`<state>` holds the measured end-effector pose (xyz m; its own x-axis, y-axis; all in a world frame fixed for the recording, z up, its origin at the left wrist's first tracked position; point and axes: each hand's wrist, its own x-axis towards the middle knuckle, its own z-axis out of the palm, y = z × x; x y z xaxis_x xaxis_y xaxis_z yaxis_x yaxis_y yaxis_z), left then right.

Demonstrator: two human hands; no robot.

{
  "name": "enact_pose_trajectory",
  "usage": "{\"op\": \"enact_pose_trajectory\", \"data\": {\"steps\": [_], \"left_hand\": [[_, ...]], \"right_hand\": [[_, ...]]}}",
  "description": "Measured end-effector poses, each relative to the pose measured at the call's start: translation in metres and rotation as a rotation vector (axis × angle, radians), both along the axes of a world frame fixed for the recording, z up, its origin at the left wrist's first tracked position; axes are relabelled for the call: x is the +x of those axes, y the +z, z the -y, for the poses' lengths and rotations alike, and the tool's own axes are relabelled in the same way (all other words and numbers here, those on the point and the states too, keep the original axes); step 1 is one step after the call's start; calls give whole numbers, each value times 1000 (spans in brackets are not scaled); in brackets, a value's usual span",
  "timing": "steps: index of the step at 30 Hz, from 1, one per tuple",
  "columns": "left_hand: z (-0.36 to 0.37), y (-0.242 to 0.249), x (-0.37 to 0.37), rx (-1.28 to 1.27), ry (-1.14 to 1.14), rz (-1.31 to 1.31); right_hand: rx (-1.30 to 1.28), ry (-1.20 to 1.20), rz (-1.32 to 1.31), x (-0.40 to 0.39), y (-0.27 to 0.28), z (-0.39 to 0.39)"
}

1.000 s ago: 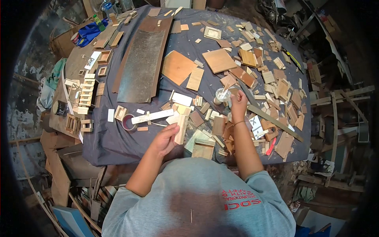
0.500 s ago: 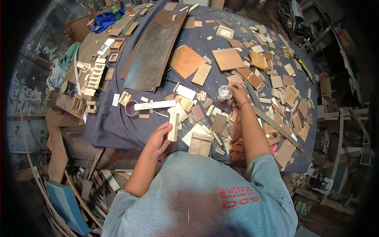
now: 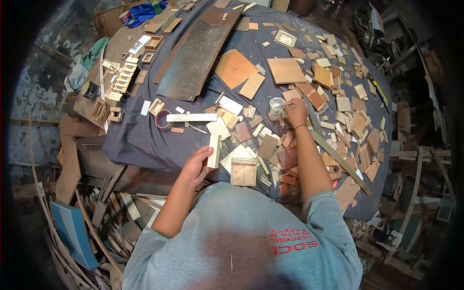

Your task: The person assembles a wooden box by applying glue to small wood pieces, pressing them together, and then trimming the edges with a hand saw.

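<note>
My left hand (image 3: 197,166) grips a narrow pale wooden piece (image 3: 215,151), held upright near the table's front edge. Fingers of my right hand (image 3: 297,115) are pinched on a thin stick (image 3: 288,105) at the mouth of a small clear jar (image 3: 276,110). Something whitish shows in the jar; the stick's lower end is hard to make out. Below and between my hands lies a small square wooden piece (image 3: 243,173) with a raised strip along one side.
Many wood offcuts (image 3: 360,121) cover the right of the dark cloth (image 3: 145,159). A tape roll (image 3: 163,119) touches a white strip (image 3: 191,117). Farther off lie a long dark board (image 3: 195,60) and square panels (image 3: 286,71). Small wooden frames (image 3: 153,43) sit at left.
My right hand has shifted slightly at the jar, and the thin stick now shows in its fingers. The wooden piece in my left hand is turned a little. The whole view has shifted slightly.
</note>
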<state>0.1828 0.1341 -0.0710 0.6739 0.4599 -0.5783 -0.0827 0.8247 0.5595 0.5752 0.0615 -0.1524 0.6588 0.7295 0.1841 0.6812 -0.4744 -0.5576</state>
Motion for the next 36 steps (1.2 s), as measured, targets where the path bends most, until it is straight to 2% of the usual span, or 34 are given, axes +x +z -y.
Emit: {"op": "enact_pose_trajectory", "data": {"steps": [4, 9, 12, 19, 22, 25, 30, 34, 36], "left_hand": [[3, -2, 2, 3, 12, 13], [3, -1, 6, 9, 19, 29], [0, 2, 9, 6, 24, 19], [-5, 4, 11, 12, 31, 10], [-6, 0, 12, 13, 8, 24], [-8, -2, 12, 13, -1, 32], [-10, 1, 14, 1, 2, 3], [-10, -8, 13, -4, -14, 45], [-10, -9, 12, -8, -12, 52]], "right_hand": [[-75, -33, 52, -5, 22, -4], [-164, 140, 234, -4, 31, -4], [-291, 207, 233, -6, 26, -3], [-288, 206, 192, 0, 14, 1], [-270, 208, 199, 2, 13, 3], [-141, 190, 245, 3, 15, 5], [-36, 83, 60, 2, 14, 11], [21, 63, 64, -1, 11, 15], [111, 61, 152, -4, 10, 15]]}}
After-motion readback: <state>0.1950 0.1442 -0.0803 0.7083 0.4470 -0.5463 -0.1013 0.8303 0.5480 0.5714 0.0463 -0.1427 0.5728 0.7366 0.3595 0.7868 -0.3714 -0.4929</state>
